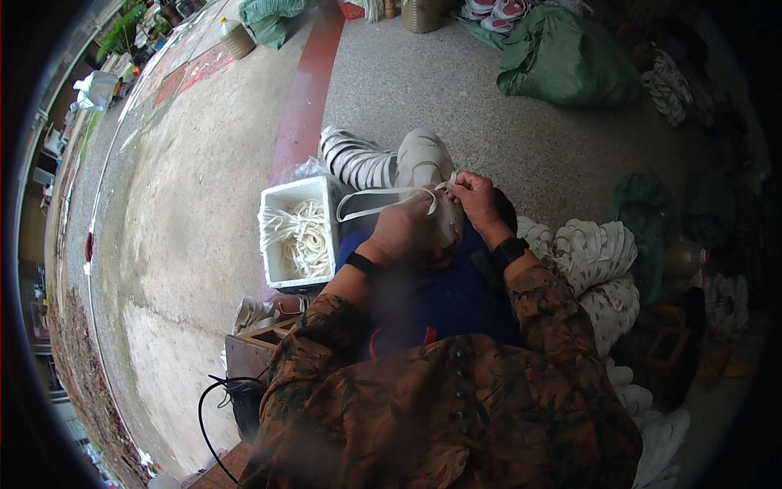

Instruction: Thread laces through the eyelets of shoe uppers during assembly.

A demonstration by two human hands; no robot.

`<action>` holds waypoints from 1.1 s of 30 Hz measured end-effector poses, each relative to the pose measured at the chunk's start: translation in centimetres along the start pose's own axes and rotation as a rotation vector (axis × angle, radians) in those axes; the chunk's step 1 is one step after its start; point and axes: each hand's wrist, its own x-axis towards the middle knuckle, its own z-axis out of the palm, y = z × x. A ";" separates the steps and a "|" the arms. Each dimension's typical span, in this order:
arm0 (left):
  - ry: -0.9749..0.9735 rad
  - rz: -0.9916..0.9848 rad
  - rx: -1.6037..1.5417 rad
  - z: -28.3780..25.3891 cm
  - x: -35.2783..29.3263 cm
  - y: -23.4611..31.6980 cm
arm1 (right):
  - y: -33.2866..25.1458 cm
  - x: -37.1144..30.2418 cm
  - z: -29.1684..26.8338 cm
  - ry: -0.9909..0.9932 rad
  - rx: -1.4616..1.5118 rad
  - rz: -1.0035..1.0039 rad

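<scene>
A pale shoe (447, 218) rests at my lap between my two hands, partly covered by them. My right hand (477, 201) is closed, with thumb and fingertips pinching a white shoelace at the shoe's upper. On the shoe's other side my left hand (401, 226) is closed, its fingertips at the same shoelace and blurred. The white shoelace (383, 192) loops out to the left above my left hand. Just beyond my hands, pale shoes (423, 155) stand pressed together, joining a curved row of white shoes (356, 158).
A white foam box (271, 275) of white shoelaces (305, 244) stands left of my lap. Piles of white shoes (595, 248) lie to my right. A green sack (568, 61) sits at the far right. A wooden box (262, 336) and black cable (204, 407) are at lower left.
</scene>
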 end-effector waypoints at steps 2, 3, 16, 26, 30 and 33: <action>0.014 -0.018 -0.042 0.5 0.4 -0.7 | 0.5 0.3 -0.5 -0.004 -0.031 0.009; 0.014 -0.019 -0.046 0.6 0.3 -1.1 | 0.7 0.6 -0.5 -0.023 -0.067 -0.042; 0.083 -0.004 -0.109 0.6 -0.1 -1.5 | 0.7 1.1 1.6 -0.017 -0.853 -0.413; 0.012 0.077 0.063 0.6 -1.0 0.1 | 0.2 -1.5 1.4 0.105 -0.792 -0.419; 0.008 0.070 0.079 0.4 -1.0 -0.1 | -1.2 -2.9 1.4 -0.033 -0.857 -0.466; -0.060 0.033 0.108 0.1 -0.7 0.4 | -1.6 -3.6 1.7 -0.067 -1.012 -0.384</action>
